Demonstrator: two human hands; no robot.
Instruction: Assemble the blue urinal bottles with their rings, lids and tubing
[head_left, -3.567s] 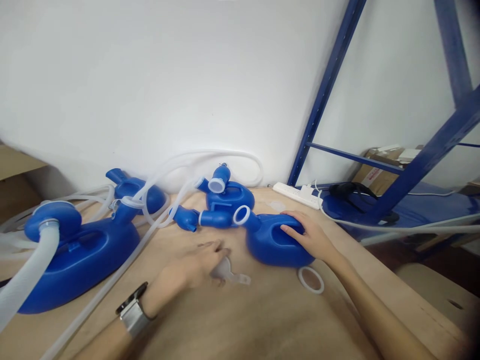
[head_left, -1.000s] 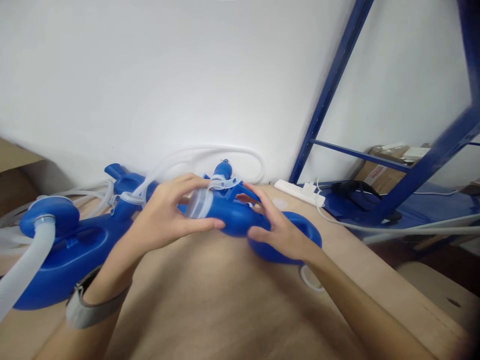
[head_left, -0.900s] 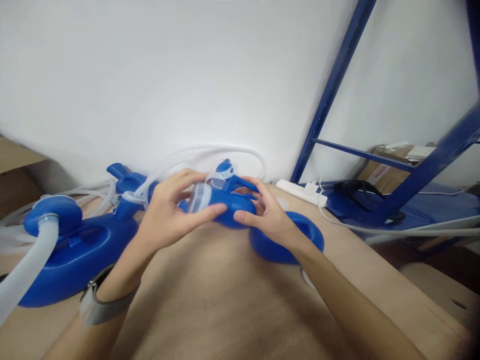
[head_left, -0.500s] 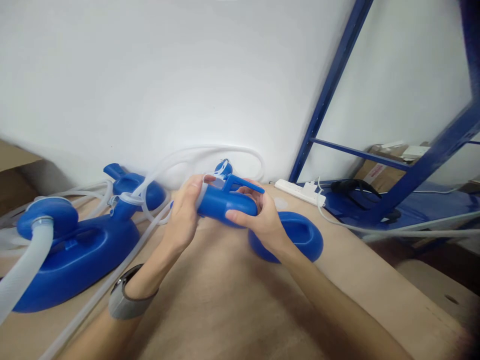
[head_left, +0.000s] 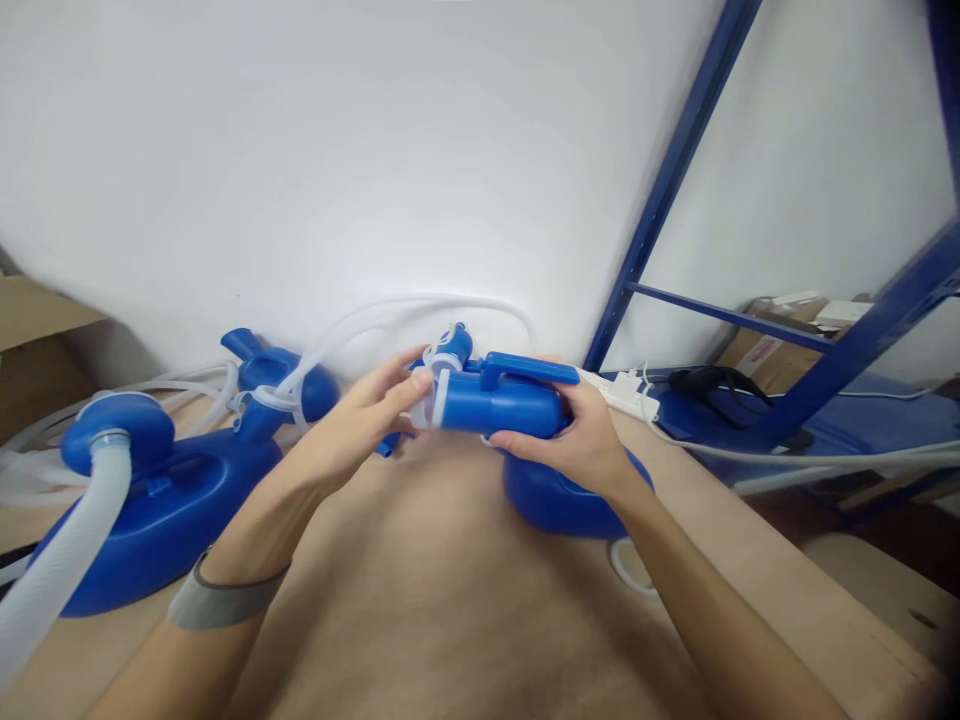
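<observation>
A blue cylindrical container (head_left: pixel 499 405) with a long bar handle on top lies sideways in the air, and my right hand (head_left: pixel 589 435) is closed round its rounded end. At its white-rimmed open end, my left hand (head_left: pixel 360 410) pinches a translucent white cap (head_left: pixel 425 408); whether cap and rim still touch I cannot tell. Just behind the cap is a small blue part with a white strap (head_left: pixel 454 345). Partly hidden below my right hand, a blue plastic bottle (head_left: pixel 547 505) rests on the table.
On the left lie a large blue jug (head_left: pixel 180 530) with a ribbed white hose (head_left: pixel 97 540) and a smaller blue bottle (head_left: pixel 277 370). White tubing loops by the wall. A power strip (head_left: pixel 630 395), a blue shelf frame (head_left: pixel 675 180) and a white ring (head_left: pixel 630 568) are on the right.
The container has shifted right and turned level with my right hand. My left hand has moved from round its end to the translucent cap. A white ring now shows beside the bottle.
</observation>
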